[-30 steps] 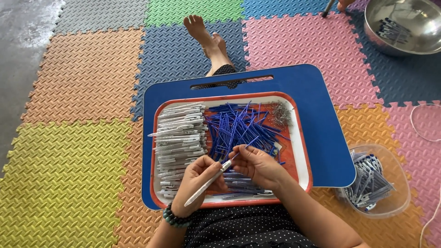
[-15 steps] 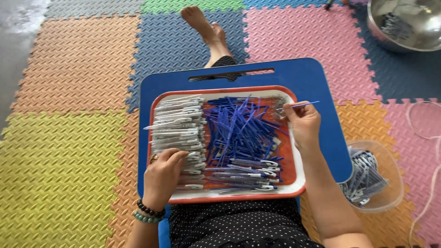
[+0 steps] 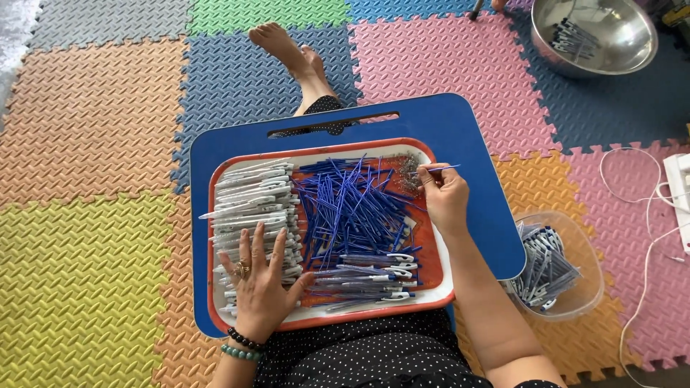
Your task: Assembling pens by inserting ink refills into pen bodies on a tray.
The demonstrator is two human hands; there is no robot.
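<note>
An orange tray (image 3: 323, 149) rests on a blue lap board (image 3: 460, 122) over my legs. White pen barrels (image 3: 251, 197) are stacked on its left side, blue refills (image 3: 352, 205) heaped in the middle, and small metal springs (image 3: 408, 169) lie at the top right. Assembled pens (image 3: 366, 276) lie along the near edge. My left hand (image 3: 260, 284) lies flat, fingers spread, on the near white barrels. My right hand (image 3: 444, 195) pinches a thin blue refill (image 3: 449, 168) beside the springs.
A clear plastic tub (image 3: 571, 262) with finished pens sits on the foam mat at my right. A steel bowl (image 3: 596, 32) holding pens stands at the far right. White cables (image 3: 647, 208) trail along the right edge. My bare feet (image 3: 287, 47) stretch ahead.
A second ago both hands held a white pen together over the tray's near middle. They separated: the left went down onto the barrels, the right moved to the springs with a refill.
</note>
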